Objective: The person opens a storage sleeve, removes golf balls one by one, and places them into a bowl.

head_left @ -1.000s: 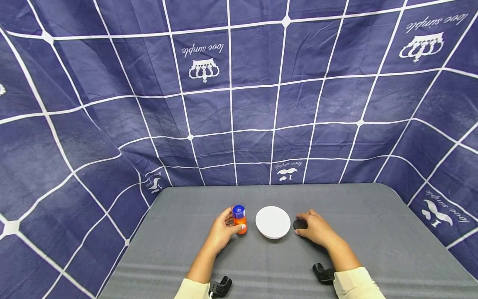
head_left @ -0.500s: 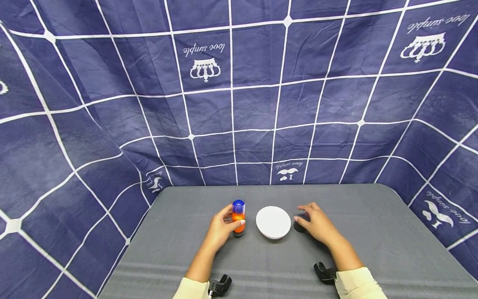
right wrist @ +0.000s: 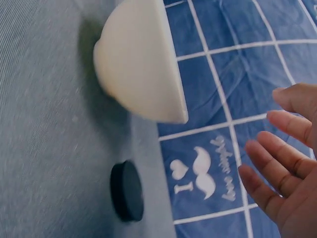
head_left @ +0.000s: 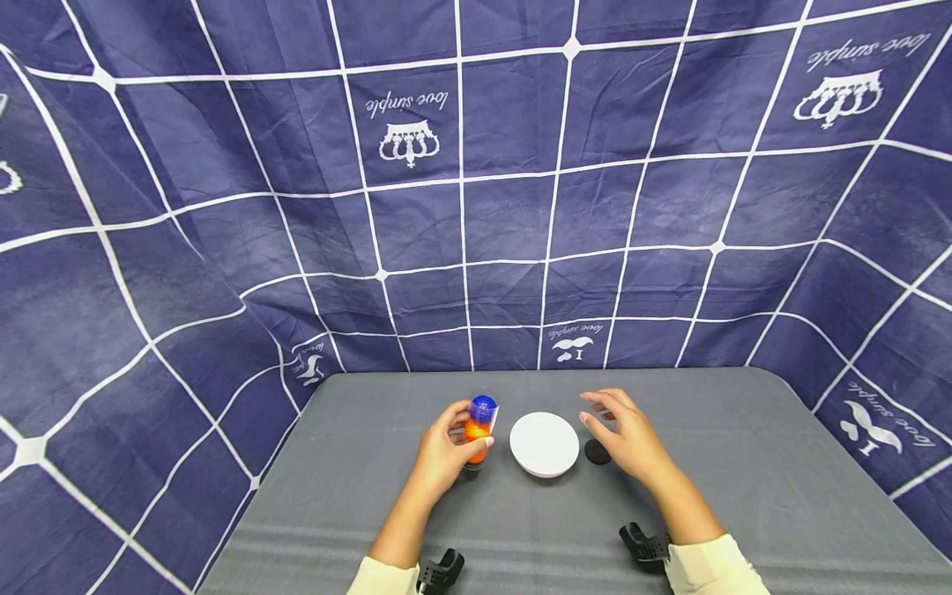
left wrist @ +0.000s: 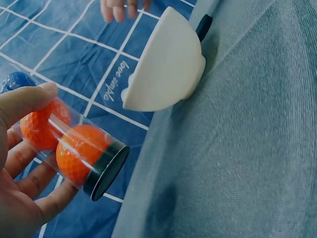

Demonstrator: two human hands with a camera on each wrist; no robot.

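My left hand point(head_left: 440, 454) grips a clear tube point(left wrist: 74, 134) of golf balls, thumb on one side and fingers on the other. Two orange balls and a blue golf ball point(head_left: 484, 408) are in it, the blue one at the top. A black cap point(left wrist: 106, 171) closes the lower end, raised off the table, and the tube leans slightly toward the bowl. Right of it stands a white bowl point(head_left: 545, 445), apart from both hands. My right hand point(head_left: 628, 438) is above the table, fingers spread and holding nothing. Below its fingertips lies a round black lid point(right wrist: 127, 191).
A grey cloth covers the table point(head_left: 521, 529). Behind and at both sides hangs a blue curtain point(head_left: 506, 215) with white grid lines. A black camera mount point(head_left: 645, 545) sits at the right wrist, with another mount point(head_left: 442, 570) at the left.
My right hand has let go of the black lid and risen away from it, leaving it on the table. My left hand has lifted the tube a little and tilted it toward the bowl.
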